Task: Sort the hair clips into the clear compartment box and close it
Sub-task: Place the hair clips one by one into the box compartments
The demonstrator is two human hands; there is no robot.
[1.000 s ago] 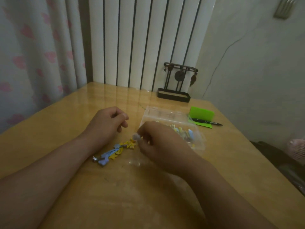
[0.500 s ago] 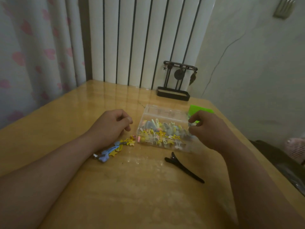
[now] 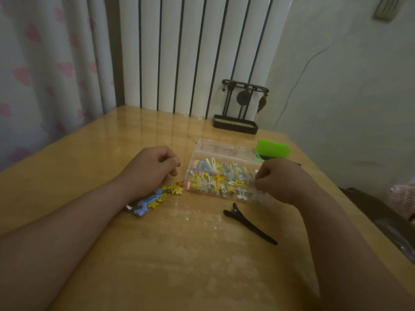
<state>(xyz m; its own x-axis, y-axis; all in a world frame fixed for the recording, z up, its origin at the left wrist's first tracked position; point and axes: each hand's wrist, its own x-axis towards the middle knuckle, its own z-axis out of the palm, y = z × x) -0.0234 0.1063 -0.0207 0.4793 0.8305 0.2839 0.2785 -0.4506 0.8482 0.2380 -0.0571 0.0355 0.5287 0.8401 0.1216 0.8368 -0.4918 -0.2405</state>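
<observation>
- Head view: closest to the person, a long black clip (image 3: 249, 223) lies alone on the table (image 3: 179, 277), apart from the box.
- A little further, a bunch of blue and yellow star clips (image 3: 155, 198) lies on the table, just beside the left end of the box.
- The left hand (image 3: 150, 169) rests right behind that bunch. Its fingers curl in loosely, and I see nothing in them.
- The right hand (image 3: 283, 178) is at the right end of the box with its fingers bent toward it. I cannot tell if they pinch a tiny clip or only touch the box.
- The clear box (image 3: 222, 178) sits between the hands. It is open, with its lid (image 3: 224, 150) tipped back, and lots of little clips lie inside.
- I think the sorting is partly done, because some clips are not in yet.
- Next, a hand needs to pick up the star clips or the black clip.
- The black clip looks long and the box looks full, so the lid may not shut easily.
- Further back sit a green thing (image 3: 272, 148) and a dark stand (image 3: 238, 108), with a radiator (image 3: 195, 52) and curtain (image 3: 45, 63) behind. None of these block the hands.
</observation>
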